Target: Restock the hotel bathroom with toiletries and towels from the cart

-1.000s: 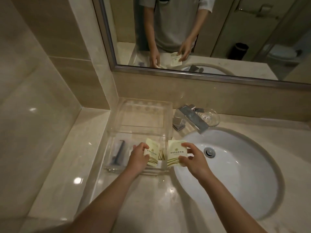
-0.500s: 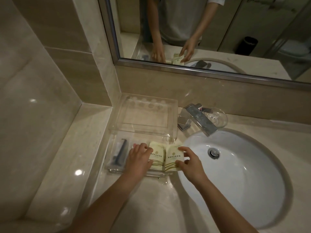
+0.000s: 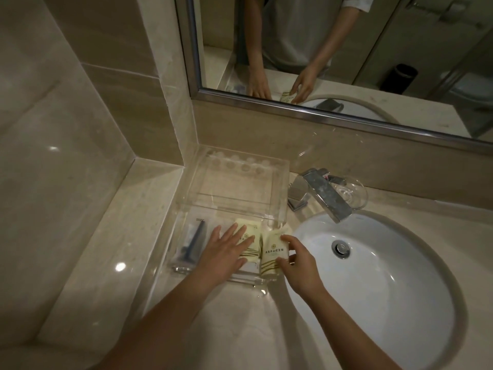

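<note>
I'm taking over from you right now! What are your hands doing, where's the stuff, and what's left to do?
My left hand is open, its flat fingers pressing the left packet down.
My right hand pinches the right packet by its edge.
Both packets lie side by side in the lower level of the clear tray beside the sink. A wrapped blue razor lies at its left end.
Done: razor and packets are in the tray.
Left: let go of the right packet. No towels in view yet.

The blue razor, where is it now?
Head view: the blue razor lies at the left end of the clear tray, beside the left hand.
</note>
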A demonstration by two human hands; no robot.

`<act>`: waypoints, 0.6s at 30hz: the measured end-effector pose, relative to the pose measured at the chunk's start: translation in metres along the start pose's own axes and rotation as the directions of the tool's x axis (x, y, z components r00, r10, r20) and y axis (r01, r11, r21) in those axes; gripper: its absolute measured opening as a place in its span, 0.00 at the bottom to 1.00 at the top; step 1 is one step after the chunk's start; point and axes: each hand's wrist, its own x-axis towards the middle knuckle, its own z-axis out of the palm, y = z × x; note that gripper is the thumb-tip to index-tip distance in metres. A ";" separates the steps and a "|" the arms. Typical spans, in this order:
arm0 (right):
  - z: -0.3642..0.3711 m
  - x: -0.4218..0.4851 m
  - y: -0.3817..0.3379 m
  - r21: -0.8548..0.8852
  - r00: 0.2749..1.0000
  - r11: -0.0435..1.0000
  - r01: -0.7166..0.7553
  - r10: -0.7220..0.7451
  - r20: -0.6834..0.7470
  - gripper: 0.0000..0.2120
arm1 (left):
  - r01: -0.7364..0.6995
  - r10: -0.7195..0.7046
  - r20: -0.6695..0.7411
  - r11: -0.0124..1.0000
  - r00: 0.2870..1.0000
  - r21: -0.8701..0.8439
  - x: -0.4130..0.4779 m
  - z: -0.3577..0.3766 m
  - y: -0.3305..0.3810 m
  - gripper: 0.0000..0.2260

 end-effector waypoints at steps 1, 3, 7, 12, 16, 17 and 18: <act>-0.001 0.000 0.001 -0.011 1.000 1.000 0.004 -0.004 -0.002 0.23 | 0.018 -0.018 -0.007 1.000 1.000 0.000 0.000 0.000 0.000 0.25; -0.001 0.001 0.002 -0.034 1.000 0.999 0.010 -0.010 -0.005 0.23 | 0.055 -0.055 -0.023 0.998 0.998 -0.006 -0.001 0.001 0.002 0.25; -0.001 0.001 0.005 -0.090 0.999 0.995 0.034 -0.034 -0.003 0.23 | 0.082 -0.084 -0.021 0.993 0.996 -0.080 -0.001 0.009 0.001 0.24; 0.001 0.003 0.004 -0.102 0.999 0.994 0.027 -0.029 -0.018 0.22 | 0.054 -0.061 -0.039 0.983 0.997 -0.174 -0.003 0.017 -0.004 0.24; 0.005 0.009 -0.007 -0.008 0.999 1.000 0.010 -0.010 -0.053 0.19 | 0.044 -0.057 -0.058 0.979 0.997 -0.199 -0.004 0.018 -0.004 0.24; 0.007 0.010 -0.008 0.011 0.998 1.000 0.010 -0.009 -0.061 0.19 | 0.044 -0.057 -0.060 0.979 0.997 -0.198 -0.004 0.018 -0.004 0.24; 0.009 0.011 -0.010 0.022 0.998 1.000 0.012 -0.010 -0.065 0.19 | 0.042 -0.055 -0.065 0.979 0.996 -0.198 -0.004 0.018 -0.004 0.24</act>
